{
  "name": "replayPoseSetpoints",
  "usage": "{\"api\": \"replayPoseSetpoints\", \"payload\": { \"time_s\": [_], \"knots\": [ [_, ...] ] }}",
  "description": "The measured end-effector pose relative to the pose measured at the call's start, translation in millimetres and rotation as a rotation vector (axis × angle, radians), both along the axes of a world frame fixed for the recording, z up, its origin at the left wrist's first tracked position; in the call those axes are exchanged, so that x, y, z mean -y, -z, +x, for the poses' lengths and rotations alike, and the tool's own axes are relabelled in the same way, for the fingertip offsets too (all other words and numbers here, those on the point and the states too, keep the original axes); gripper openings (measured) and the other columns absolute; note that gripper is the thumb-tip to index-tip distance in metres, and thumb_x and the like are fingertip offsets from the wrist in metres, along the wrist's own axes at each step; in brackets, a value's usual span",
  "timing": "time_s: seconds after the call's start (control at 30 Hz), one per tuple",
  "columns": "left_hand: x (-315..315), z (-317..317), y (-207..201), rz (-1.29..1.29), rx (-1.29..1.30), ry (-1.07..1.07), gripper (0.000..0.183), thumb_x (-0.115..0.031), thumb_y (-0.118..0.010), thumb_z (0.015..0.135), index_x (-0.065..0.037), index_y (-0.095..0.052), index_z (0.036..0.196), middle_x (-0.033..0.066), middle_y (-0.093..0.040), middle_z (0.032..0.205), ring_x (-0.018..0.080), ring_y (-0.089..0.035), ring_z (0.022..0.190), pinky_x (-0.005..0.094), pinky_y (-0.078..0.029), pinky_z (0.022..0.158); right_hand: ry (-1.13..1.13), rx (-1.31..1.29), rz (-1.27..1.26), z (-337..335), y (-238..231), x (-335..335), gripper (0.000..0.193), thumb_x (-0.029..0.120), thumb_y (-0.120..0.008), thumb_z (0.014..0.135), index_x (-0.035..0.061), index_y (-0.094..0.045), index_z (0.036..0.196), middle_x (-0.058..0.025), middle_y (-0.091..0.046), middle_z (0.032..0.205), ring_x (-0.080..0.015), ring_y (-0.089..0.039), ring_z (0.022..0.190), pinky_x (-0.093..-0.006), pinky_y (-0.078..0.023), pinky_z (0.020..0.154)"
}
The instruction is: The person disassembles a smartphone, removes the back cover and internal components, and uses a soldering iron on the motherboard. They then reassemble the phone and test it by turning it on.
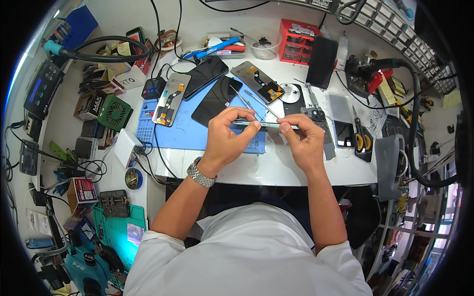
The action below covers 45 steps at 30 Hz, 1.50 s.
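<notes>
Blue matting (180, 140) spreads over the white worktop (256, 170), and the work there looks part-done. Toward the left, a screen assembly (177, 86) lies face down with its ribbon bare, separate from any housing. Beside it rest black phone panels (205, 78), untouched. In the middle, above the mat's front right part, the slim phone part (270, 125) is held edge-on in the air, joined to nothing that shows; whether it is a bare frame or a closed body cannot be told. The left hand (226, 140) has its grip pinching the left end between thumb and forefinger, and the right hand (304, 140) pinches the right end likewise. Setting the part down, at least, seems left to do. Slender metal tools (261, 103) lie just behind it, out of both hands.

Counted from the left: one green fan (114, 112); two screen assemblies with bare ribbons, one on each side of the black panels; two of those panels; one held part; two slender tools, some of their length hidden; one red drawer unit (297, 47); one dark phone (322, 61) near it; one smaller phone (344, 134); and one pair of scissors (359, 129).
</notes>
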<state>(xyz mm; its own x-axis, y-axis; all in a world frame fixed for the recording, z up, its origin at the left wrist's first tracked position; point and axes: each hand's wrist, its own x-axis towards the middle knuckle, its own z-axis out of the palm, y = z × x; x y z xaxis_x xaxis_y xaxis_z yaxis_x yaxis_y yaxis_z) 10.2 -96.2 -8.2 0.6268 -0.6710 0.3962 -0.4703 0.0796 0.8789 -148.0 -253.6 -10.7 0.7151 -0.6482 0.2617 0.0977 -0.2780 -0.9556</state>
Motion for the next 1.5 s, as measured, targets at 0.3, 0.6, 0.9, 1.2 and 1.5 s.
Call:
{"api": "replayPoseSetpoints", "payload": {
  "time_s": [0.3,0.6,0.9,1.2,1.5],
  "knots": [
    [1.4,-1.9,5.7,-0.003,-0.119,0.019,0.013,-0.006,-0.081,0.090,0.000,-0.078,0.101,0.0154,-0.078,0.117,0.0200,-0.072,0.110,0.0339,-0.055,0.099,0.032,-0.009,-0.005,-0.4,-2.3,-4.8,0.010,0.001,-0.078,0.098,0.0024,-0.083,0.105,-0.0088,-0.076,0.104,-0.0150,-0.072,0.094,-0.0277,-0.058,0.082],
    [-2.3,2.9,5.2,0.033,-0.154,0.052,0.012,0.002,-0.073,0.091,0.003,-0.075,0.103,0.0137,-0.076,0.119,0.0137,-0.069,0.104,0.0273,-0.058,0.084,0.055,0.005,-0.060,1.6,-1.8,-7.8,0.009,0.001,-0.079,0.094,0.0028,-0.084,0.102,-0.0099,-0.077,0.099,-0.0187,-0.073,0.093,-0.0303,-0.055,0.086],
    [-3.9,-4.9,1.4,0.058,-0.177,-0.008,0.011,0.001,-0.072,0.091,0.003,-0.074,0.102,0.0124,-0.075,0.118,0.0127,-0.068,0.103,0.0274,-0.058,0.083,0.093,-0.009,-0.163,1.7,-12.5,-16.3,0.009,0.000,-0.080,0.092,0.0032,-0.084,0.100,-0.0102,-0.076,0.094,-0.0204,-0.072,0.088,-0.0309,-0.054,0.081],
    [-4.2,-1.7,0.8,0.052,-0.109,0.000,0.020,-0.011,-0.086,0.085,0.000,-0.074,0.097,0.0081,-0.073,0.107,0.0086,-0.065,0.087,0.0246,-0.049,0.066,0.091,0.004,-0.208,2.2,-14.1,-18.0,0.010,0.000,-0.081,0.091,0.0035,-0.084,0.100,-0.0101,-0.076,0.094,-0.0208,-0.072,0.087,-0.0316,-0.054,0.081],
    [-5.0,-2.1,-4.1,0.127,-0.149,0.013,0.028,-0.013,-0.088,0.086,0.000,-0.072,0.105,0.0112,-0.070,0.118,0.0167,-0.065,0.106,0.0373,-0.037,0.103,0.107,0.004,-0.201,0.3,-12.1,-17.6,0.010,0.000,-0.081,0.091,0.0035,-0.084,0.099,-0.0106,-0.076,0.094,-0.0222,-0.073,0.089,-0.0321,-0.055,0.081]
  ]
}}
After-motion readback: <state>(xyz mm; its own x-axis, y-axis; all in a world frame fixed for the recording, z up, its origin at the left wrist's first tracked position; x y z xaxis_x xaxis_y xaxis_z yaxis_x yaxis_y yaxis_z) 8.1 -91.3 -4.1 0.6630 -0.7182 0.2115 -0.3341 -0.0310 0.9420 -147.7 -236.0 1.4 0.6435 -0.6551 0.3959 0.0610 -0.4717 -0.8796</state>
